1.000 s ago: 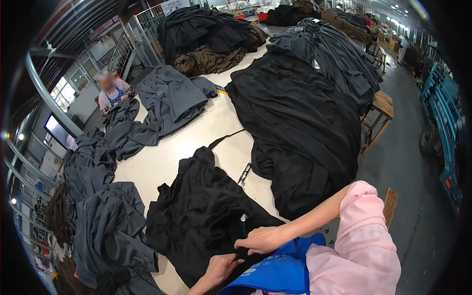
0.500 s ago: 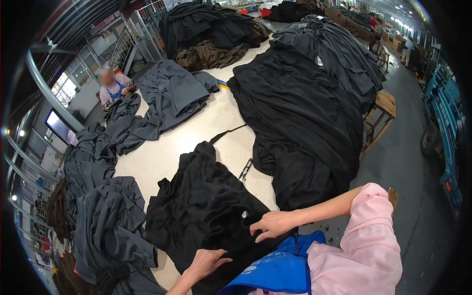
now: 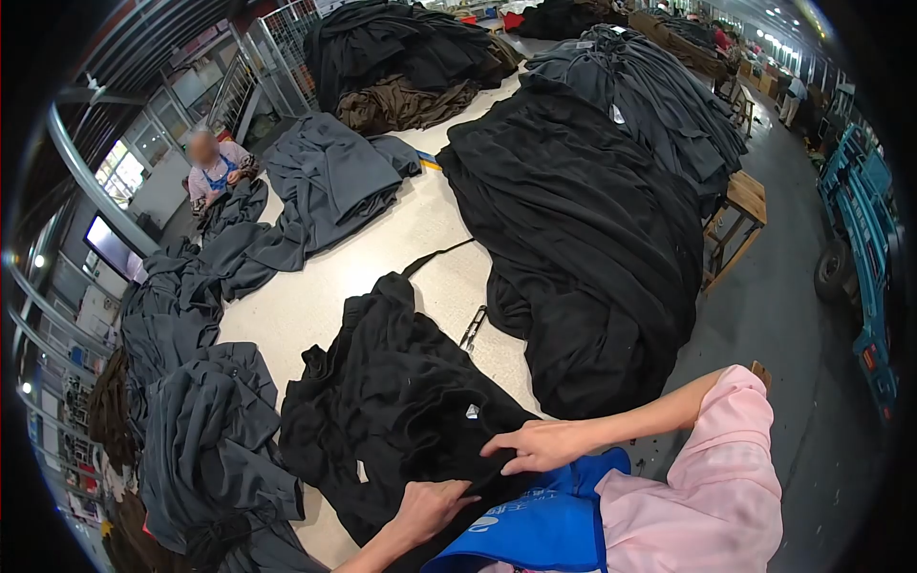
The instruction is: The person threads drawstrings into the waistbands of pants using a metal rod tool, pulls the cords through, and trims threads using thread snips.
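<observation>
A black garment [image 3: 382, 382] lies rumpled on the pale table [image 3: 325, 286], its near edge by the blue apron. On its lower part rests my left hand [image 3: 430, 506], fingers bent together on the cloth; whether they pinch a fold is hard to tell. My right hand [image 3: 535, 447] touches the same garment a little farther right, with thumb and index finger apart. A small white tag [image 3: 472, 412] shows on the cloth between them, and another pale patch [image 3: 362, 471] lies to the left. Thread snips [image 3: 473, 328] lie beyond the garment.
A large black garment pile [image 3: 583, 239] stands on the right, dark grey ones [image 3: 210, 439] on the left. Farther back are more heaps and a seated person [image 3: 218, 172] handling grey cloth. A wooden stool [image 3: 740, 215] and a blue cart [image 3: 860, 248] stand at the right.
Both hands have shifted over the black garment; the left moved left, then slightly back right. A pale patch now shows left of it. The seated person's head and arms have moved.
</observation>
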Action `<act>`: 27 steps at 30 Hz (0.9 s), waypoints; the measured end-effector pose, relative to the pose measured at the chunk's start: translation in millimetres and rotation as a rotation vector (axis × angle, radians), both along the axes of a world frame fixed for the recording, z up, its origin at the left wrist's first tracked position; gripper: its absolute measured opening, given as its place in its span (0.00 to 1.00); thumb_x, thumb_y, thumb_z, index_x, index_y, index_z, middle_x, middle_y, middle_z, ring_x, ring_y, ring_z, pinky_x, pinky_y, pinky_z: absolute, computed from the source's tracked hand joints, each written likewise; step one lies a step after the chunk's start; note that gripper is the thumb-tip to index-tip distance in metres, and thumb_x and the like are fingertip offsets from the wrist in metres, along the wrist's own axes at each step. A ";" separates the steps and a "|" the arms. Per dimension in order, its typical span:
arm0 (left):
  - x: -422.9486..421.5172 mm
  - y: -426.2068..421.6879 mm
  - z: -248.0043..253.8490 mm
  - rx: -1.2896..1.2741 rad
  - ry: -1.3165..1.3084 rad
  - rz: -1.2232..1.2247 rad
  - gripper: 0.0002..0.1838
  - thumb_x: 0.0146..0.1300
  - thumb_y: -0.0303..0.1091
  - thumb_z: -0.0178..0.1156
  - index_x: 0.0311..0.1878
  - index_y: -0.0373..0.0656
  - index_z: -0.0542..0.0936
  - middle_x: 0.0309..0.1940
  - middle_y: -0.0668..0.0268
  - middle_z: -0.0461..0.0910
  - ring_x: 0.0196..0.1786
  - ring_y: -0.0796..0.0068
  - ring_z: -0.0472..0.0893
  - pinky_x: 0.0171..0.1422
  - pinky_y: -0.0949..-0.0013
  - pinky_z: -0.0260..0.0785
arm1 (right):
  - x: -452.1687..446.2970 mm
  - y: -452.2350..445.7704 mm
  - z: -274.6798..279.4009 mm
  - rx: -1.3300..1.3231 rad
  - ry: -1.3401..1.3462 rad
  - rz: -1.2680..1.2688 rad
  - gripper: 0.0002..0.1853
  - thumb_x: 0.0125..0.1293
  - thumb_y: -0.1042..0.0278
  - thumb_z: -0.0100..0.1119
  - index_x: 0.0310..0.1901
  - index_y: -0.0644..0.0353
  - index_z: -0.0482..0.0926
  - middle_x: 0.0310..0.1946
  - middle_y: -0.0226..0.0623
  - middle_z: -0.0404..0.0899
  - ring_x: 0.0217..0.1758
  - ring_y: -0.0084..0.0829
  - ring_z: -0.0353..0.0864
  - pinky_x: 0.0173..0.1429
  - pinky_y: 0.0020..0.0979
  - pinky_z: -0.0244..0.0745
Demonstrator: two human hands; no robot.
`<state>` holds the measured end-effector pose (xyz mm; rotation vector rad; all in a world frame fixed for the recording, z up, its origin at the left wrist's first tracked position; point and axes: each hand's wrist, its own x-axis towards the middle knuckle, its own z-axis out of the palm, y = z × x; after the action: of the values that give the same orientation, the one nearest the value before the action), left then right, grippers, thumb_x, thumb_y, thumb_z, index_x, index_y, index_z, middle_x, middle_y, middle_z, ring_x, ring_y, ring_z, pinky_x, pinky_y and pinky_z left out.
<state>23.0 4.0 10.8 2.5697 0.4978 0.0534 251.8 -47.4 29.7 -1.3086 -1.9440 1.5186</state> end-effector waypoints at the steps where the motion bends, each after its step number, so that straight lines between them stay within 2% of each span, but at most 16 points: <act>1: -0.5 2.5 -2.7 0.001 0.001 0.000 0.14 0.50 0.40 0.58 0.36 0.42 0.74 0.19 0.61 0.74 0.23 0.62 0.75 0.23 0.67 0.64 | 1.9 1.0 -13.0 -0.018 -0.018 0.050 0.16 0.58 0.60 0.50 0.43 0.62 0.70 0.21 0.47 0.73 0.27 0.39 0.74 0.33 0.33 0.66; 3: -3.6 13.3 -7.8 -0.123 -0.104 -0.106 0.16 0.49 0.41 0.59 0.38 0.42 0.74 0.18 0.60 0.73 0.22 0.62 0.75 0.24 0.67 0.64 | 5.7 -0.4 -18.2 -0.070 -0.051 0.057 0.15 0.56 0.59 0.52 0.31 0.67 0.74 0.21 0.47 0.73 0.25 0.38 0.74 0.32 0.33 0.66; 6: -23.7 31.5 -7.5 -0.294 0.065 -0.008 0.17 0.47 0.43 0.60 0.37 0.42 0.75 0.17 0.59 0.72 0.22 0.61 0.75 0.24 0.66 0.64 | 20.9 7.5 -13.3 0.018 -0.043 -0.022 0.15 0.55 0.61 0.53 0.29 0.68 0.73 0.20 0.48 0.73 0.25 0.38 0.74 0.30 0.32 0.66; 8: -44.4 43.9 -7.3 0.056 0.143 0.082 0.20 0.45 0.42 0.62 0.40 0.43 0.74 0.16 0.57 0.72 0.22 0.58 0.74 0.23 0.65 0.64 | 36.0 12.5 -20.9 0.124 -0.058 -0.067 0.16 0.57 0.58 0.52 0.34 0.66 0.74 0.17 0.43 0.72 0.19 0.29 0.71 0.26 0.30 0.65; 9: -51.4 44.2 3.2 0.204 0.209 0.130 0.17 0.46 0.40 0.61 0.40 0.45 0.75 0.14 0.59 0.72 0.21 0.60 0.74 0.23 0.66 0.64 | 44.8 15.4 -26.8 0.194 -0.059 -0.084 0.17 0.57 0.57 0.52 0.33 0.67 0.73 0.15 0.42 0.72 0.18 0.27 0.71 0.25 0.29 0.64; 11: -46.3 29.8 27.9 0.232 0.183 0.201 0.15 0.46 0.39 0.61 0.39 0.46 0.75 0.14 0.60 0.72 0.20 0.60 0.74 0.23 0.66 0.64 | 46.6 16.0 -5.7 0.033 -0.121 -0.121 0.17 0.57 0.57 0.52 0.30 0.67 0.73 0.12 0.40 0.68 0.15 0.25 0.68 0.23 0.28 0.62; 12: -40.7 22.6 34.9 0.253 0.156 0.260 0.13 0.46 0.38 0.61 0.37 0.47 0.76 0.14 0.61 0.72 0.20 0.61 0.74 0.23 0.67 0.64 | 42.6 13.9 -8.5 0.114 -0.152 -0.117 0.19 0.57 0.55 0.52 0.26 0.67 0.72 0.08 0.39 0.63 0.11 0.27 0.63 0.21 0.28 0.59; 13: -35.0 19.0 37.2 0.194 0.144 0.277 0.12 0.46 0.36 0.61 0.36 0.45 0.76 0.17 0.59 0.73 0.22 0.60 0.75 0.26 0.68 0.65 | 38.5 12.8 -9.4 0.108 -0.150 -0.103 0.19 0.57 0.55 0.52 0.26 0.67 0.72 0.08 0.39 0.63 0.11 0.27 0.63 0.21 0.28 0.59; 14: -34.7 20.9 29.9 0.190 0.145 0.288 0.12 0.46 0.36 0.61 0.36 0.45 0.76 0.17 0.59 0.73 0.22 0.60 0.75 0.26 0.68 0.65 | 34.4 13.3 -9.2 0.091 -0.214 -0.103 0.19 0.55 0.54 0.53 0.24 0.66 0.72 0.10 0.40 0.65 0.16 0.33 0.66 0.25 0.31 0.61; 15: -33.3 27.6 16.7 0.098 0.001 0.255 0.13 0.46 0.35 0.61 0.36 0.43 0.76 0.19 0.58 0.73 0.24 0.60 0.75 0.27 0.68 0.65 | 30.8 14.1 -9.3 0.078 -0.277 -0.106 0.20 0.54 0.53 0.54 0.22 0.65 0.71 0.12 0.41 0.67 0.20 0.39 0.70 0.28 0.33 0.63; 16: -32.2 31.9 7.9 0.007 -0.145 0.216 0.13 0.46 0.34 0.61 0.37 0.42 0.76 0.22 0.56 0.74 0.26 0.59 0.75 0.28 0.69 0.66 | 27.2 13.4 -11.6 0.092 -0.263 -0.122 0.21 0.54 0.51 0.53 0.22 0.65 0.72 0.13 0.42 0.68 0.22 0.41 0.71 0.29 0.34 0.64; 18: -28.8 28.0 -0.7 -0.142 -0.111 0.180 0.14 0.46 0.33 0.61 0.37 0.40 0.75 0.26 0.55 0.74 0.29 0.57 0.75 0.31 0.69 0.67 | 23.4 13.7 -9.3 0.094 -0.286 -0.122 0.21 0.54 0.50 0.53 0.22 0.65 0.73 0.13 0.42 0.69 0.22 0.41 0.72 0.29 0.35 0.65; 20: -29.3 24.4 -0.1 -0.163 -0.092 0.190 0.13 0.47 0.34 0.61 0.36 0.39 0.75 0.21 0.54 0.73 0.26 0.55 0.73 0.28 0.68 0.65 | 24.6 13.4 -8.8 0.100 -0.336 -0.117 0.22 0.54 0.49 0.51 0.24 0.64 0.74 0.15 0.42 0.71 0.24 0.43 0.73 0.30 0.37 0.66; 22: -30.6 22.1 11.9 -0.310 0.060 0.173 0.14 0.48 0.36 0.61 0.35 0.36 0.75 0.18 0.53 0.70 0.24 0.54 0.71 0.26 0.67 0.63 | 24.1 11.2 -5.6 0.085 -0.361 -0.107 0.21 0.54 0.49 0.51 0.26 0.63 0.75 0.16 0.42 0.72 0.25 0.43 0.73 0.31 0.36 0.66; 24: -31.1 23.3 12.3 -0.293 0.169 0.145 0.15 0.50 0.38 0.60 0.35 0.35 0.74 0.15 0.52 0.68 0.22 0.53 0.70 0.24 0.66 0.61 | 22.2 10.2 -8.5 0.073 -0.381 -0.086 0.20 0.54 0.49 0.51 0.28 0.63 0.75 0.17 0.42 0.72 0.27 0.42 0.74 0.32 0.36 0.67; 27: -29.2 19.5 3.3 -0.209 0.210 0.107 0.16 0.50 0.39 0.59 0.35 0.35 0.74 0.16 0.53 0.69 0.23 0.54 0.71 0.24 0.67 0.61 | 19.3 9.0 -21.1 -0.061 -0.141 -0.092 0.19 0.55 0.52 0.53 0.38 0.60 0.74 0.28 0.42 0.75 0.34 0.36 0.75 0.38 0.32 0.67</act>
<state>-6.1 23.5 14.1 2.3541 0.6813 -0.2218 271.1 -38.4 8.6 -1.5473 -1.9053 1.4890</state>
